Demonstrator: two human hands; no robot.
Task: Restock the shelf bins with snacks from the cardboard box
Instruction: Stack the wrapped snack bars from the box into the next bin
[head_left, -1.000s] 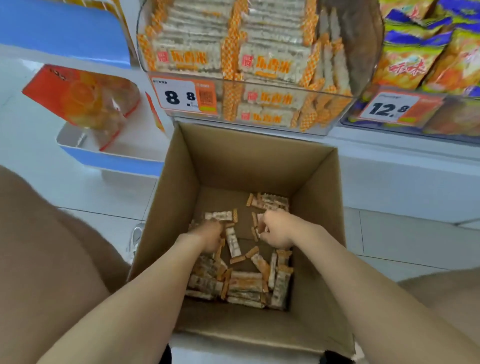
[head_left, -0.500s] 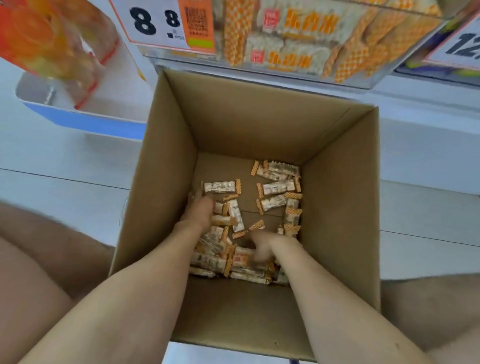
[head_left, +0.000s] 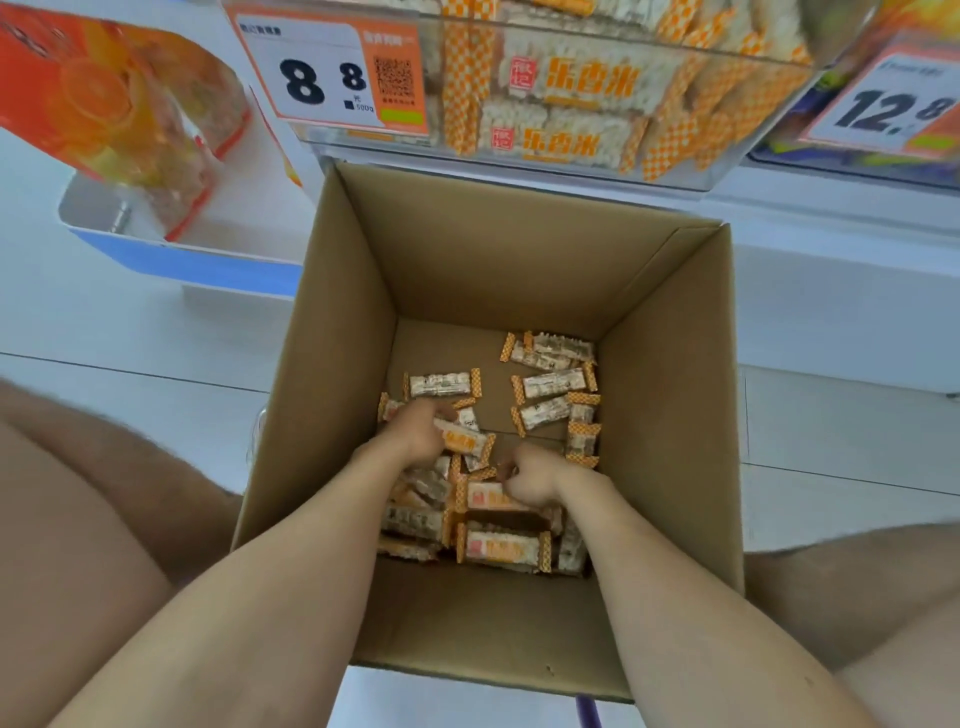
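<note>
Open cardboard box (head_left: 670, 415) on the white tiled floor (head_left: 130, 338), its far edge just below the clear shelf bin (head_left: 571, 169); bin packed with stacked rice bars in orange-checked wrappers; price tag (head_left: 332, 78) reading 8.8 fixed at the bin's left front; second tag (head_left: 883, 109), 12.8, on the neighbouring bin to the right. Loose snack bars (head_left: 550, 384) lie only on the box bottom, scattered from the far right corner down along the right wall, thicker in a heap toward the near edge; the far left corner of the bottom is bare cardboard. Both forearms reach down into the box from the near edge. Left hand (head_left: 415, 439) low, near the left wall; fingers curled round an orange-lettered bar (head_left: 462, 440), which sticks out to the right of the fist. Right hand (head_left: 535, 480) just beside it, mid-box, knuckles up, fingers bent down into the heap; whether they grip a bar, cannot tell. Orange bag (head_left: 114, 104) leaning in a white, blue-fronted tray (head_left: 182, 260), left of the box.
</note>
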